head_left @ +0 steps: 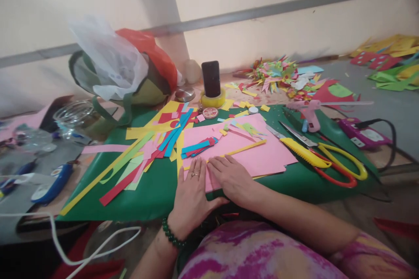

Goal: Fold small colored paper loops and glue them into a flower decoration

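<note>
My left hand (192, 189) lies flat with fingers stretched out and the thumb spread, its fingertips at a narrow yellow paper strip (246, 148). Close beside it, my right hand (231, 178) rests palm down, fingers extended and pressing along the same strip. Under both hands is a pink paper sheet (271, 159), part of a small stack. The strip runs slantwise over the sheet, its middle hidden by my fingers. Short blue paper strips (196, 147) lie just beyond my left fingertips. Small paper scraps (247, 129) are scattered on the sheet.
A yellow utility knife (299, 149), scissors (330, 163) and a pink glue gun (307, 111) lie to the right. Long coloured strips (129, 172) spread leftward over the green mat (149, 205). A phone (211, 79) leans in a tape roll (214, 99); a bag (144, 83) stands back left.
</note>
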`<state>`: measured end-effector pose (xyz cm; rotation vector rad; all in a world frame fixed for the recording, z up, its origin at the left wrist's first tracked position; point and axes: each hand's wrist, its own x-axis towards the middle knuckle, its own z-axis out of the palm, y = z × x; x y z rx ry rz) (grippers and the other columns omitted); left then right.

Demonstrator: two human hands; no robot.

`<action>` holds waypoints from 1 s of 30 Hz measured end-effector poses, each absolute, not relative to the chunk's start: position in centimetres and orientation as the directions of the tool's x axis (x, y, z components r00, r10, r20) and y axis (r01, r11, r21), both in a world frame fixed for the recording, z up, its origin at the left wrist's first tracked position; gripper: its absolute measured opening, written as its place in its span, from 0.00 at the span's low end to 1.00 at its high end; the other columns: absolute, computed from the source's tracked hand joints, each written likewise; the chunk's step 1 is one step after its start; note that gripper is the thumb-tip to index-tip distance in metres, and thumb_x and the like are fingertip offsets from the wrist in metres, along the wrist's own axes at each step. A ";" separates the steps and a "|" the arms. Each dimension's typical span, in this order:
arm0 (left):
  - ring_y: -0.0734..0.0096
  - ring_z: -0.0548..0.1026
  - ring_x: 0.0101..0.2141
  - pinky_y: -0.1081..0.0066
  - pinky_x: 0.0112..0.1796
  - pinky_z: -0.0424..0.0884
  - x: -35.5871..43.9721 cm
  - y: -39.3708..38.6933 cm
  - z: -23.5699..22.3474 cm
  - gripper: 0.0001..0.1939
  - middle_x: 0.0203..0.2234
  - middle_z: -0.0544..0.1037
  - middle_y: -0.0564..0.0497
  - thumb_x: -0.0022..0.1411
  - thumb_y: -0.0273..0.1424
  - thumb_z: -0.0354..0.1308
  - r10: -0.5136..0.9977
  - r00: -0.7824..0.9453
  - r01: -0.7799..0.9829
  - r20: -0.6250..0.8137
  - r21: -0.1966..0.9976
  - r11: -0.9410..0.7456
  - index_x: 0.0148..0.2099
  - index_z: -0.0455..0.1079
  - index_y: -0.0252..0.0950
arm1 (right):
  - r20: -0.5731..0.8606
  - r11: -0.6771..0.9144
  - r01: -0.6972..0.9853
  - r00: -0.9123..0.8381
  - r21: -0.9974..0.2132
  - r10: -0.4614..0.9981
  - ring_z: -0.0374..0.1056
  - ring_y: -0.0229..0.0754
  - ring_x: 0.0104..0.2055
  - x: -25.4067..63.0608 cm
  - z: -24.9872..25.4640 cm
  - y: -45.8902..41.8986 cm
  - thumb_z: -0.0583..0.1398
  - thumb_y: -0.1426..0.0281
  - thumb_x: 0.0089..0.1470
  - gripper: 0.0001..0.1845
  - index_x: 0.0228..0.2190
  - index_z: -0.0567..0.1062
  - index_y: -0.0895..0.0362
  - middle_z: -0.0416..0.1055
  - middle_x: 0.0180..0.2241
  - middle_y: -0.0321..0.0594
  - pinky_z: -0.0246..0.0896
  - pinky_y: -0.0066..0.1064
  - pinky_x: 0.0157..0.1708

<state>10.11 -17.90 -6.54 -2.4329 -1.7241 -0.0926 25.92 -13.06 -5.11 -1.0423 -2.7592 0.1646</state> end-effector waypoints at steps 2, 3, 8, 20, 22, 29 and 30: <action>0.44 0.61 0.62 0.42 0.59 0.55 10.0 -18.0 -6.7 0.54 0.62 0.62 0.31 0.53 0.65 0.46 0.928 0.338 0.941 0.156 -0.084 -0.328 0.67 0.55 0.27 | 0.136 0.735 0.655 -0.723 -0.173 0.677 0.64 0.52 0.58 26.6 -5.3 -13.0 0.55 0.76 0.56 0.24 0.55 0.70 0.67 0.69 0.55 0.57 0.59 0.45 0.58; 0.44 0.61 0.62 0.41 0.58 0.55 10.0 -18.0 -6.7 0.54 0.62 0.62 0.30 0.53 0.65 0.46 0.928 0.337 0.941 0.161 -0.079 -0.328 0.68 0.54 0.27 | 0.140 0.725 0.667 -0.712 -0.169 0.688 0.64 0.52 0.58 27.0 -5.5 -13.0 0.54 0.77 0.56 0.24 0.55 0.70 0.67 0.69 0.56 0.57 0.59 0.44 0.58; 0.43 0.60 0.62 0.40 0.57 0.56 10.0 -18.2 -6.8 0.56 0.63 0.61 0.30 0.53 0.65 0.45 0.932 0.321 0.947 0.167 -0.060 -0.316 0.69 0.51 0.26 | 0.210 0.655 0.750 -0.628 -0.090 0.749 0.66 0.50 0.57 30.2 -6.4 -12.7 0.51 0.83 0.54 0.25 0.53 0.71 0.66 0.70 0.54 0.56 0.62 0.43 0.55; 0.43 0.59 0.63 0.39 0.59 0.53 10.0 -18.1 -6.5 0.53 0.64 0.59 0.32 0.55 0.64 0.44 0.939 0.314 0.950 0.139 -0.047 -0.310 0.69 0.51 0.28 | 0.238 0.504 0.862 -0.503 0.060 0.831 0.67 0.51 0.56 35.6 -6.9 -11.5 0.49 0.82 0.57 0.22 0.50 0.73 0.65 0.72 0.53 0.53 0.63 0.43 0.54; 0.44 0.59 0.63 0.39 0.59 0.52 9.6 -18.0 -6.5 0.51 0.64 0.59 0.33 0.56 0.63 0.44 0.937 0.322 0.947 0.132 -0.048 -0.319 0.69 0.52 0.30 | 0.255 0.496 0.867 -0.493 0.058 0.832 0.67 0.52 0.57 35.1 -6.7 -12.0 0.49 0.83 0.57 0.22 0.49 0.73 0.64 0.73 0.52 0.52 0.62 0.43 0.53; 0.45 0.61 0.62 0.38 0.59 0.52 6.5 -18.6 -5.7 0.46 0.63 0.62 0.36 0.59 0.61 0.43 0.920 0.370 0.929 0.129 -0.079 -0.362 0.68 0.55 0.35 | 0.371 0.634 0.771 -0.572 -0.063 0.732 0.67 0.49 0.55 34.6 -6.0 -15.8 0.51 0.83 0.56 0.21 0.47 0.75 0.61 0.74 0.51 0.49 0.62 0.45 0.54; 0.45 0.61 0.62 0.38 0.59 0.52 6.6 -18.7 -5.4 0.45 0.63 0.62 0.36 0.60 0.61 0.42 0.919 0.362 0.932 0.153 -0.087 -0.353 0.68 0.55 0.35 | 0.390 0.639 0.763 -0.563 -0.092 0.729 0.68 0.49 0.54 34.8 -5.7 -16.1 0.51 0.82 0.56 0.20 0.47 0.75 0.61 0.75 0.50 0.49 0.63 0.44 0.53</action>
